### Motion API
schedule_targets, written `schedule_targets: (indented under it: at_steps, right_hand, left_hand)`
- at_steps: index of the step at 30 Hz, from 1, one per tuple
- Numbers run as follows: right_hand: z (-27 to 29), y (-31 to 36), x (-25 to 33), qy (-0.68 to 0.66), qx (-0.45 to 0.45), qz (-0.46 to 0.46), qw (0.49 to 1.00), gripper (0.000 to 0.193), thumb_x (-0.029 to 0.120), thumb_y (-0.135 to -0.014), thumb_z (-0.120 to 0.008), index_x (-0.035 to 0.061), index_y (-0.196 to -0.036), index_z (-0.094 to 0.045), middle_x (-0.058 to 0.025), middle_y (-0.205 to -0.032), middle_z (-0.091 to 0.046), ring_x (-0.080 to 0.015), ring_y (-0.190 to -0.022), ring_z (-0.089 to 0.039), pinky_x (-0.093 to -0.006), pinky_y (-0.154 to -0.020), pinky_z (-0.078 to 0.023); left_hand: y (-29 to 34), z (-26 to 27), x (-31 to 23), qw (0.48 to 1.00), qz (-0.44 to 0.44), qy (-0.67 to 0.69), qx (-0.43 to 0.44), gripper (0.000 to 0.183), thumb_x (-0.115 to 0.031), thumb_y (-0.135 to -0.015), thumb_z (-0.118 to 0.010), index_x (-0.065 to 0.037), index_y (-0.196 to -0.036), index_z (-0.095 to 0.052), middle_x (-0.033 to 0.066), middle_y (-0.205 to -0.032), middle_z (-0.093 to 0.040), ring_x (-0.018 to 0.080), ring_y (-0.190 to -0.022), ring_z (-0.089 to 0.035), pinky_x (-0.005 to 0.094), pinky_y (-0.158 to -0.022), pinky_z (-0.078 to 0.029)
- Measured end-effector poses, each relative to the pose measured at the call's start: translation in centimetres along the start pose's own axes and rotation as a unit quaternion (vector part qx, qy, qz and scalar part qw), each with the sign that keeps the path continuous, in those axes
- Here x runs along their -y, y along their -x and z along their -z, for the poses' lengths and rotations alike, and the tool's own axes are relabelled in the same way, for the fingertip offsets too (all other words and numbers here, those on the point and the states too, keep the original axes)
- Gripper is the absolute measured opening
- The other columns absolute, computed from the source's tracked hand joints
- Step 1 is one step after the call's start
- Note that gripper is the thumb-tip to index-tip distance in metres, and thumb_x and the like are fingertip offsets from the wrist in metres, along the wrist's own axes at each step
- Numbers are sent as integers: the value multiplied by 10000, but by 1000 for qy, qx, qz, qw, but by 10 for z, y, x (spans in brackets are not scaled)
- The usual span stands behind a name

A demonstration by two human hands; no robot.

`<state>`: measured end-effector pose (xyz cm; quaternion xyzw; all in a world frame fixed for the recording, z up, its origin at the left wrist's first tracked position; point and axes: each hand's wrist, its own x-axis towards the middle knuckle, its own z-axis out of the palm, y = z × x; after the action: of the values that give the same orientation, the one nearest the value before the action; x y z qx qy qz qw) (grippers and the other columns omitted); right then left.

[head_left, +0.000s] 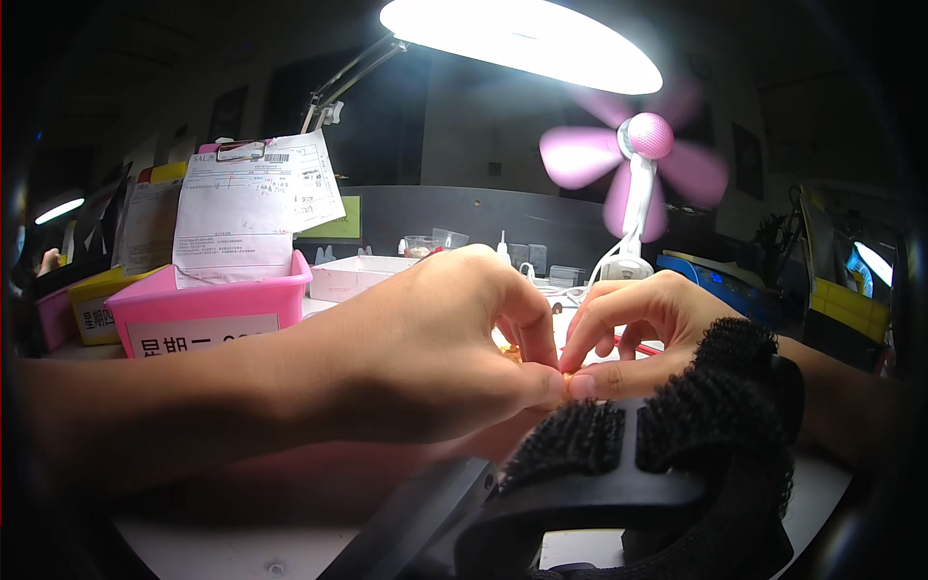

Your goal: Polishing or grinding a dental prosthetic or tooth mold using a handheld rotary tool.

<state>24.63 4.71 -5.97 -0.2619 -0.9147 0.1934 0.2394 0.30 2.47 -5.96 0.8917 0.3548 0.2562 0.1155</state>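
My left hand (435, 333) and my right hand (638, 324) meet just right of the middle, thumbs and forefingers pinched close together. A small orange-yellow bit (568, 375) shows between the fingertips, too small and covered to name. A little more yellow-gold colour peeks out behind the left fingers. Both hands are closed. The left forearm crosses in from the left, while the right wrist is partly hidden behind a black fuzzy strap (706, 416) on a dark frame close to the camera.
A pink bin (217, 304) with a clipboard of papers (234, 217) stands at left, near yellow bins. Behind my hands are a white tray (358, 277) and small clear cups. A pink-bladed fan (650, 135) spins at back right under a bright lamp (522, 43). A grey partition (406, 208) closes off the back.
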Motion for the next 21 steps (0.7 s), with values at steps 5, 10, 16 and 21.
schedule_targets:
  at_steps: [5,10,16,21]
  right_hand:
    - [-3,2,3,5,-6,-1,1000,204,123,-857,-814,-19,-987,-750,-59,-906,-712,-113,-869,-646,-290,-761,-516]
    - [0,2,1,-2,-3,-6,1000,210,137,-864,-818,-9,-1003,-759,-59,-906,-711,-112,-865,-645,-297,-768,-517]
    - [-1,2,-4,3,-14,8,1000,207,150,-892,-804,4,-1034,-764,-49,-895,-713,-112,-846,-639,-283,-762,-517]
    - [62,21,13,32,-114,66,991,211,162,-896,-775,-4,-1027,-790,-38,-817,-651,-115,-716,-606,-285,-681,-505]
  left_hand:
    - [3,-2,-3,997,-51,-64,-7,286,-256,-883,-785,22,-945,-767,133,-879,-761,190,-849,-710,329,-818,-518]
    - [-6,9,-9,996,32,-47,63,314,-281,-872,-790,22,-955,-769,158,-909,-753,220,-933,-718,373,-888,-536]
    - [-17,19,-15,988,58,-81,117,294,-280,-884,-788,9,-938,-783,151,-915,-754,239,-967,-723,422,-1039,-526]
    - [-9,13,4,994,13,44,94,235,-207,-905,-797,22,-954,-772,119,-933,-755,196,-960,-713,404,-1075,-489]
